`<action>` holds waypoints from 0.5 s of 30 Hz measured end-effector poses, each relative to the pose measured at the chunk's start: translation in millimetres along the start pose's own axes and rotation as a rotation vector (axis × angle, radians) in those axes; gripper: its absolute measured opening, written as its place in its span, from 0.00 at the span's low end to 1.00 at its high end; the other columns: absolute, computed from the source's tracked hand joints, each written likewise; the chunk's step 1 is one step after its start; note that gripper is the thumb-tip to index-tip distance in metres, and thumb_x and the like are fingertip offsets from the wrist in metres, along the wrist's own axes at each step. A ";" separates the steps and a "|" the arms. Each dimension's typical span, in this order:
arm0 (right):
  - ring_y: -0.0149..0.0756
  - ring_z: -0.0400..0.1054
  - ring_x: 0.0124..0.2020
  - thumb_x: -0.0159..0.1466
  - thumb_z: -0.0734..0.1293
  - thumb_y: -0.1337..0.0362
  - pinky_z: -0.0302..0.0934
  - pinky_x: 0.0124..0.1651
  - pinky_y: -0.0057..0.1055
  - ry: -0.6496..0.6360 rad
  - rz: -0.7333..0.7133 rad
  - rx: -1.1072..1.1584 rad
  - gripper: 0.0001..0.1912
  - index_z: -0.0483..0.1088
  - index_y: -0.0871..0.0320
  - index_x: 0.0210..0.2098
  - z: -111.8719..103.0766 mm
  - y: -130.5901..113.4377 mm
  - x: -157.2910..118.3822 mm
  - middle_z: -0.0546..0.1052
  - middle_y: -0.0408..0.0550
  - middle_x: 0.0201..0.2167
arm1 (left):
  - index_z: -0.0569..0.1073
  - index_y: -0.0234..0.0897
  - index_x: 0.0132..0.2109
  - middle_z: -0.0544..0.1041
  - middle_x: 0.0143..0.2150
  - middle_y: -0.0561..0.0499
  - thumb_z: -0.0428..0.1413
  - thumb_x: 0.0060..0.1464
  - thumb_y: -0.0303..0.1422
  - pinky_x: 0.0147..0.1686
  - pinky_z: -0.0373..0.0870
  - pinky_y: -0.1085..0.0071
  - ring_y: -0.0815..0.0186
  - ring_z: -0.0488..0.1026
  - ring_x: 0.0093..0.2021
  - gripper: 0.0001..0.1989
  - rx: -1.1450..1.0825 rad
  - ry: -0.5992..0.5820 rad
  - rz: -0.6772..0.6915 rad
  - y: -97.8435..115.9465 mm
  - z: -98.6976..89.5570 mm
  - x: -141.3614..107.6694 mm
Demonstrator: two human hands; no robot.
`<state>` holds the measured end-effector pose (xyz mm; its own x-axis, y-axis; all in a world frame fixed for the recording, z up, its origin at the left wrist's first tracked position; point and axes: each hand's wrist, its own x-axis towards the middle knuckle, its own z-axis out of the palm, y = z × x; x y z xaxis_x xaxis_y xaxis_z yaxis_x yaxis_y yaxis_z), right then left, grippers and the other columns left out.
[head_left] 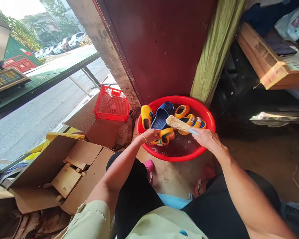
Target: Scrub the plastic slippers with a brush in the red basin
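Observation:
A red basin [212,123] of murky water stands on the floor before me, with several shoes in it. My left hand [150,134] is closed on a small yellow clog [167,133] with green trim, at the basin's near left side. My right hand [207,138] grips the pale blue handle of a scrub brush [177,124]. The brush's bristly head points left, just above the held clog; contact between them is unclear. Behind lies a dark blue slipper [161,115], with a yellow clog [146,114] to its left. Yellow-and-blue sandals [196,122] sit partly behind the brush.
A red plastic crate [111,103] stands left of the basin. Nearer on the left is an open cardboard box [86,186] with wooden pieces inside. A dark red door [161,49] rises behind the basin. A wooden drawer [274,74] juts out at upper right.

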<state>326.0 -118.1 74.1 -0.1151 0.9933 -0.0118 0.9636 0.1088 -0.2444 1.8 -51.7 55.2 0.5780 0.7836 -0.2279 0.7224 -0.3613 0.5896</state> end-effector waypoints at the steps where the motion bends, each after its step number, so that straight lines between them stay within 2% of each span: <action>1: 0.47 0.75 0.48 0.67 0.61 0.55 0.68 0.45 0.35 0.020 0.032 0.010 0.26 0.66 0.46 0.64 -1.2 1.1 -0.2 0.80 0.49 0.52 | 0.78 0.35 0.45 0.79 0.34 0.49 0.61 0.52 0.35 0.42 0.71 0.67 0.60 0.76 0.38 0.13 -0.170 0.035 0.008 -0.4 -6.6 -1.9; 5: 0.49 0.76 0.47 0.69 0.59 0.55 0.70 0.46 0.39 0.123 0.080 0.155 0.26 0.67 0.53 0.64 -0.4 -7.0 -0.8 0.81 0.54 0.49 | 0.76 0.36 0.47 0.79 0.37 0.49 0.67 0.46 0.42 0.39 0.75 0.67 0.63 0.77 0.36 0.22 -0.932 0.224 -0.037 2.4 -15.8 -3.2; 8: 0.46 0.74 0.52 0.70 0.58 0.58 0.69 0.53 0.38 0.241 -0.031 0.324 0.26 0.66 0.56 0.65 8.1 -26.4 -4.2 0.78 0.52 0.54 | 0.76 0.38 0.46 0.80 0.37 0.48 0.68 0.46 0.41 0.34 0.76 0.69 0.66 0.78 0.32 0.21 -1.312 0.426 -0.182 3.6 -15.2 7.6; 11: 0.42 0.74 0.53 0.70 0.57 0.59 0.69 0.53 0.34 0.279 -0.174 0.343 0.26 0.64 0.52 0.66 20.6 -40.4 -8.0 0.77 0.49 0.56 | 0.75 0.37 0.43 0.79 0.35 0.48 0.66 0.49 0.41 0.31 0.76 0.72 0.68 0.76 0.28 0.17 -1.505 0.559 -0.304 1.3 -13.4 25.3; 13: 0.42 0.76 0.47 0.70 0.58 0.58 0.71 0.49 0.34 0.238 -0.155 0.248 0.26 0.64 0.49 0.66 28.7 -36.5 -7.4 0.80 0.49 0.50 | 0.74 0.38 0.42 0.80 0.36 0.49 0.66 0.50 0.38 0.32 0.77 0.72 0.69 0.77 0.29 0.15 -1.540 0.610 -0.293 -1.0 -10.9 36.4; 15: 0.43 0.78 0.44 0.69 0.59 0.57 0.72 0.45 0.34 0.211 -0.095 0.180 0.25 0.66 0.47 0.64 35.5 -21.6 -3.1 0.81 0.49 0.47 | 0.73 0.38 0.42 0.80 0.39 0.49 0.67 0.49 0.36 0.32 0.77 0.72 0.69 0.77 0.30 0.15 -1.521 0.646 -0.251 -3.2 -7.8 44.7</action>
<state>297.0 -124.9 45.0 -0.1314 0.9673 0.2167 0.8904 0.2113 -0.4032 22.4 -11.5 49.2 -0.0075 0.9476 -0.3194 -0.4590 0.2805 0.8430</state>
